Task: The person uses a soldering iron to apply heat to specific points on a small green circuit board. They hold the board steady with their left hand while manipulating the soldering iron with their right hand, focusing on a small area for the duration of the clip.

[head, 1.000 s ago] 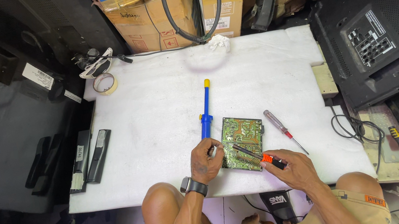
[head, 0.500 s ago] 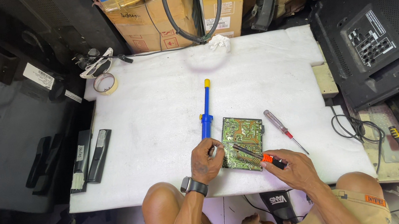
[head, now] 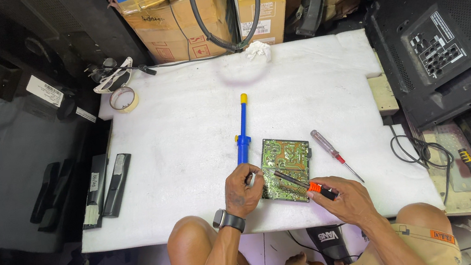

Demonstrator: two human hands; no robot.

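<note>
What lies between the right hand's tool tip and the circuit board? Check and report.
Nothing visible. The right hand holds a soldering iron whose tip already lies over the green circuit board. The left hand rests at the board's left edge, by the blue pump, clear of the tip.

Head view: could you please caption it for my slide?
Left hand steadies a green circuit board; right hand holds an orange-handled tool to it.
</note>
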